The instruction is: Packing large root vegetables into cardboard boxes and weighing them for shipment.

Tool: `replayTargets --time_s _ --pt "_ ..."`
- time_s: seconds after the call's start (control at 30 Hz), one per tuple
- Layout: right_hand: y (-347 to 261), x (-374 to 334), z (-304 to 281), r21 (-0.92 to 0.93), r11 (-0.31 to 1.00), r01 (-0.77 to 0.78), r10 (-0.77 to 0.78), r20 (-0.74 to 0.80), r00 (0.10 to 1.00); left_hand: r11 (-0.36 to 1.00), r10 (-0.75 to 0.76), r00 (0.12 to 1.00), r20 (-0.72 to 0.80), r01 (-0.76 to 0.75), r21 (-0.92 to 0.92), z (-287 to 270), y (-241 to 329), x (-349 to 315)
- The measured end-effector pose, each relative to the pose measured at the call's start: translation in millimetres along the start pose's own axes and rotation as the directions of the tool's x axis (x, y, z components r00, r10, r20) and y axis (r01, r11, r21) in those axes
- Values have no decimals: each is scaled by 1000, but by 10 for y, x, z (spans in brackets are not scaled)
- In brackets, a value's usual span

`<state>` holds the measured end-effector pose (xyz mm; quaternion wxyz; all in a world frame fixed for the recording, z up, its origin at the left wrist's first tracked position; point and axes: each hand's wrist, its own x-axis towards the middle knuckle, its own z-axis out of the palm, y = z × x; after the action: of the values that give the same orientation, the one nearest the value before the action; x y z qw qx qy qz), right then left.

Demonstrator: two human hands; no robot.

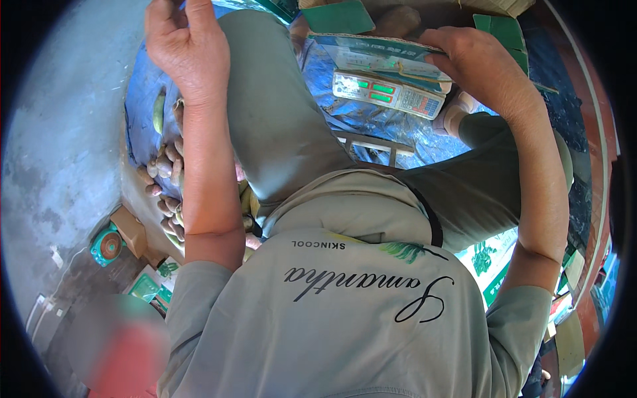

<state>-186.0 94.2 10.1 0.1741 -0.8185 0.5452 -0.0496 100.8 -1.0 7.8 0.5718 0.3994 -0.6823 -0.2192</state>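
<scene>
A blue tarp (pixel 345 109) spreads under both hands, with a heap of brown tubers (pixel 166 176) lying on it just below the left hand (pixel 182 46). That hand is half curled at the top edge; whether it grips anything cannot be told. The right hand (pixel 481 63) closes on the edge of a flat carton (pixel 378 56), which lies over a scale (pixel 388 94) and hides its own contents. Tilted further, the carton could slide off the scale.
</scene>
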Motion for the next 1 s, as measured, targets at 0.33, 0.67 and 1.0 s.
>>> replayTargets --time_s 0.33,0.67,1.0 --pt "46 -32 -24 17 999 41 -41 -30 999 949 134 990 40 -140 283 45 185 26" --pt "-109 24 -135 49 998 44 -43 -13 999 961 186 979 -87 -163 223 156 157 -3" --pt "32 -9 -45 -6 998 64 -64 -30 997 963 105 994 -14 -98 251 137 234 -56"
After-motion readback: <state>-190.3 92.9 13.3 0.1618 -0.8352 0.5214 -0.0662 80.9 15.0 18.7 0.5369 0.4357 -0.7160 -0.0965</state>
